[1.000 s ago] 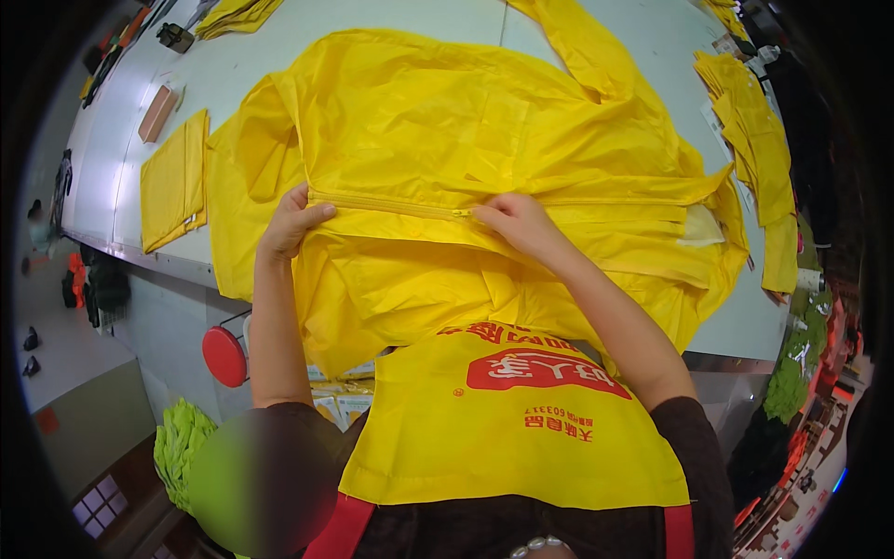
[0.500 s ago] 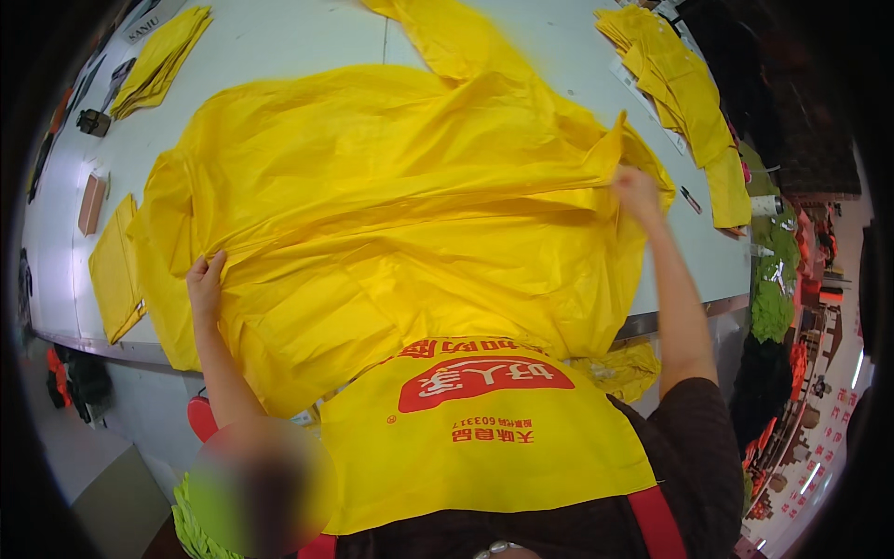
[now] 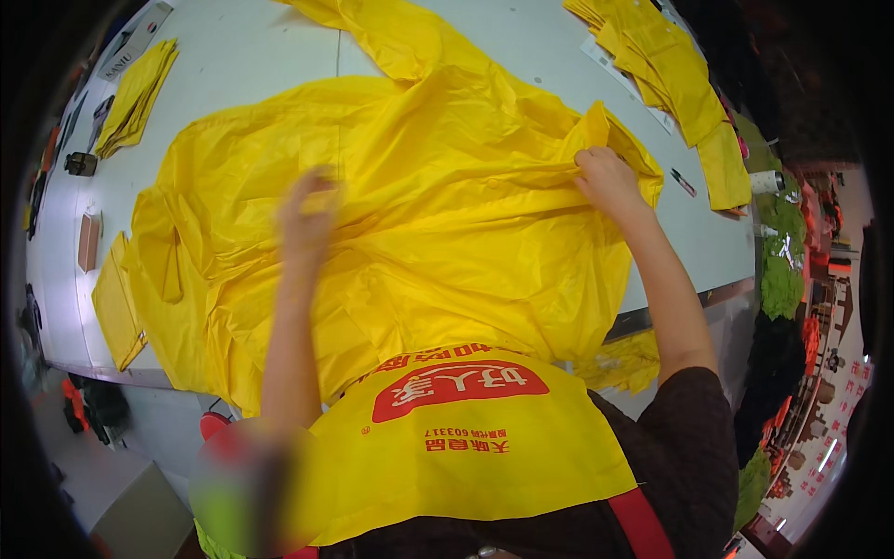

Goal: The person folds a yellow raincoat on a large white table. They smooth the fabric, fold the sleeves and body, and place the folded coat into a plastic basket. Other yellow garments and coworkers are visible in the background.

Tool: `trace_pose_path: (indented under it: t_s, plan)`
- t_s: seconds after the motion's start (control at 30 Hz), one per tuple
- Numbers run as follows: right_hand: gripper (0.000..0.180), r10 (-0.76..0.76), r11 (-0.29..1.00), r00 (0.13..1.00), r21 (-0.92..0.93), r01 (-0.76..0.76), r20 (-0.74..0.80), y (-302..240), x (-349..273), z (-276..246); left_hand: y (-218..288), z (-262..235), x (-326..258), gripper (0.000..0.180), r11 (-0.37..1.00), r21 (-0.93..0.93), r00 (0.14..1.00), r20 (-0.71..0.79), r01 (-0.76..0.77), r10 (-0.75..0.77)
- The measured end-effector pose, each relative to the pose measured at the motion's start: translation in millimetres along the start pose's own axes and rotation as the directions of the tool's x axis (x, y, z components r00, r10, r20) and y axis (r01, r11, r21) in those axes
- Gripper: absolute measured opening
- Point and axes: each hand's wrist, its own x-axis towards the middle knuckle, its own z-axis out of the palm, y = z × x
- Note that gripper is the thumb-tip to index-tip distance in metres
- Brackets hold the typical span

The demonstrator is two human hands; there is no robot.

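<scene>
Yellow jacket [image 3: 447,252] beneath our hands
Our right hand [image 3: 612,182] pinches it near three o'clock; our left hand [image 3: 305,219], blurred, is over nine; its grip we cannot tell.

Left hand [image 3: 309,219] motion-blurred; finger positions and contact with the yellow jacket [image 3: 419,168] indeterminate. Right hand [image 3: 610,182]: fingertips partly hidden at the gathered fabric. Jacket's far sleeve cut by top edge; its near border hidden behind the yellow apron [image 3: 466,480]. Red stool [image 3: 214,426] mostly covered by jacket. Folded yellow garments [image 3: 675,70], upper right, cropped at top. Slim dark object [image 3: 684,182] on the table [image 3: 251,51]: too small to identify.
</scene>
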Motion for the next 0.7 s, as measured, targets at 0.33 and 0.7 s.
trace_pose_path:
  t_s: [0.33,0.7]
  plan:
    - [0.020,0.090,0.955,0.943,0.241,-0.173,0.322,46.0,34.3,44.3,66.9,188.2,2.9,0.022,0.983,0.031,0.900,0.409,-0.179,0.151]
    - [0.020,0.155,0.642,0.928,0.679,-0.356,0.339,84.6,25.8,74.8,70.4,176.7,12.8,0.020,0.992,0.005,0.803,0.587,0.128,-0.106]
